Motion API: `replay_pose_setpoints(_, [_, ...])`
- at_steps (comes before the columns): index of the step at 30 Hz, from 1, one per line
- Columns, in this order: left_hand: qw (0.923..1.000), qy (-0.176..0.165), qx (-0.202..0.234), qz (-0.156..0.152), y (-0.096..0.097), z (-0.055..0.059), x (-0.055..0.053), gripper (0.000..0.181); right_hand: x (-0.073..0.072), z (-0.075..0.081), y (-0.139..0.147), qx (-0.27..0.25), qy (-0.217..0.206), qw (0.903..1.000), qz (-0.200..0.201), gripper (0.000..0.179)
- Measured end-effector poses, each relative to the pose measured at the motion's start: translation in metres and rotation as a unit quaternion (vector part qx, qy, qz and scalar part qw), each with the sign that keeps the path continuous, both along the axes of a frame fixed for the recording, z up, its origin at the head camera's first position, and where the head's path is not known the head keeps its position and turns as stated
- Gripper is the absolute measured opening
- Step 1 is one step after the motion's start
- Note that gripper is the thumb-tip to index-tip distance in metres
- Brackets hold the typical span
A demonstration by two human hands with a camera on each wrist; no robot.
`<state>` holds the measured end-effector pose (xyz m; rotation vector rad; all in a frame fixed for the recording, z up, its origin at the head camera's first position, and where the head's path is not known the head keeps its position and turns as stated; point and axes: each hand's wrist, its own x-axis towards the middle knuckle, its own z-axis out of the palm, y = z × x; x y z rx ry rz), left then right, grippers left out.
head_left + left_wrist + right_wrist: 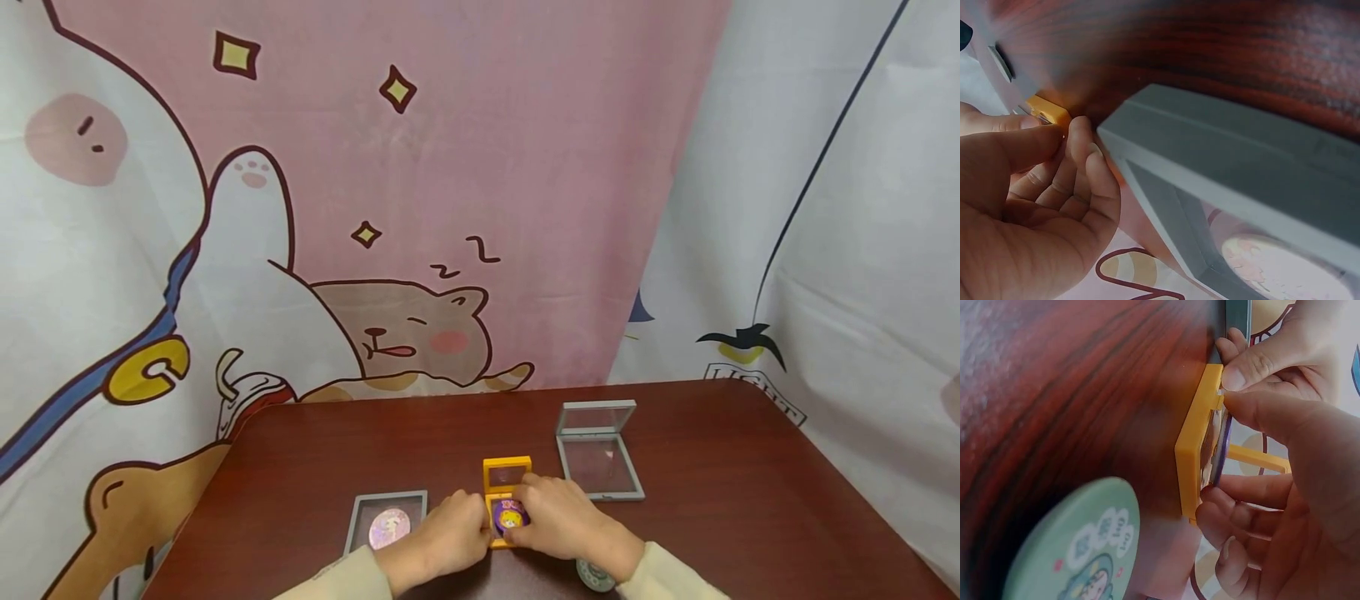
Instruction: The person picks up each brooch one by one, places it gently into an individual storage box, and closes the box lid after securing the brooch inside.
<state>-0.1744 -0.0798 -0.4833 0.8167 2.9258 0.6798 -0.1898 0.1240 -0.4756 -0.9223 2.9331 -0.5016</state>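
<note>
A small yellow display case [507,462] sits on the table with its clear-windowed lid raised. My left hand [453,533] pinches the case's left edge between thumb and curled fingers, as the left wrist view also shows at the yellow corner [1047,109]. A round purple badge [511,517] with a yellow cartoon figure lies over the case's lower half. The thumb and fingers of my right hand [558,517] hold this badge by its rim. Seen from the right wrist, the badge [1224,450] is slightly tilted against the clear film of the case [1188,447].
To the left is a grey case [390,493] with a pink badge [389,528] in it. A larger grey case [632,468] stands open at the back right. Under my right wrist lies a green round badge [595,575]. A printed curtain [555,208] hangs behind the table.
</note>
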Motion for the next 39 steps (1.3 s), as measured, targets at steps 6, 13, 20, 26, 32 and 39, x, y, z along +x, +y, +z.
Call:
replay_pose_setpoints(6, [1.0,-0.005,0.004,-0.002,0.001,0.001,0.0,0.047,-0.001,-0.001,0.0,0.008,0.011,0.9999,-0.008,0.042])
replay_pose_setpoints(13, [1.0,-0.001,0.001,0.001,0.001,0.0,0.0,0.047,0.0,0.0,0.005,-0.003,0.012,0.9999,-0.003,0.037])
replay_pose_setpoints(20, [0.9999,-0.006,0.01,0.002,0.002,0.002,0.002,0.053,-0.003,0.013,0.015,-0.072,0.081,0.994,-0.014,0.009])
replay_pose_setpoints(26, [0.9998,-0.009,0.015,0.006,0.001,0.001,0.002,0.054,-0.008,0.021,0.018,-0.127,0.137,0.98,-0.069,0.006])
replay_pose_setpoints(32, [0.9994,-0.011,0.033,0.005,0.0,-0.003,0.0,0.055,-0.013,0.019,0.015,-0.141,0.156,0.9729,-0.096,0.011])
replay_pose_setpoints(39, [0.998,-0.006,0.063,0.0,-0.002,-0.021,-0.01,0.047,-0.015,0.011,0.014,-0.142,0.149,0.9738,-0.097,0.005])
